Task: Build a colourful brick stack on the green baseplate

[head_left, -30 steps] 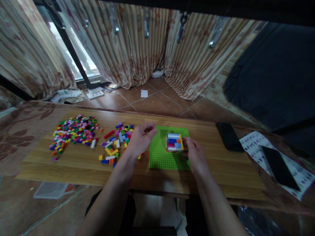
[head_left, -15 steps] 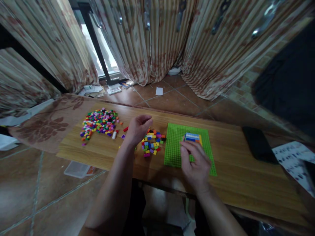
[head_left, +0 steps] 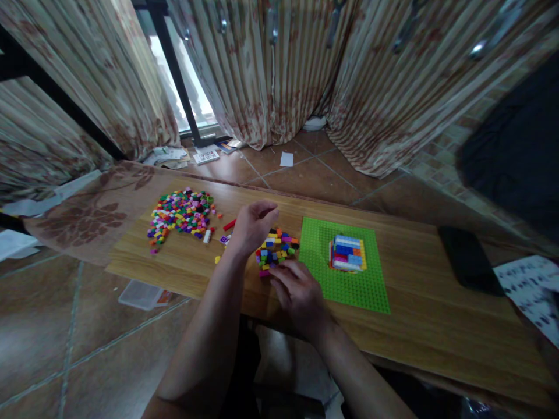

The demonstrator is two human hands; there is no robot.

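My left hand (head_left: 257,226) hovers over the table between the two brick piles, thumb and fingers pressed together. Whatever it may hold is hidden by the fingers. My right hand (head_left: 301,294) reaches to the near edge of the smaller pile of toy bricks (head_left: 279,251), its thumb and fingertips a little apart beside a magenta brick (head_left: 264,273). No brick shows between them. On the green baseplate (head_left: 321,235), right of my hands, stands a block of stacked bricks (head_left: 348,254), with blue, white, red, orange and yellow showing.
A larger heap of mixed bricks (head_left: 181,212) lies on the left of the wooden table (head_left: 419,291). Near it are a white brick (head_left: 207,236) and a red one (head_left: 229,224). A black phone-like slab (head_left: 469,259) and a printed sheet (head_left: 526,285) lie at the right.
My right hand has left the brick stack on the baseplate and moved left to the smaller pile. My left hand stays nearly where it was. The view has shifted slightly.
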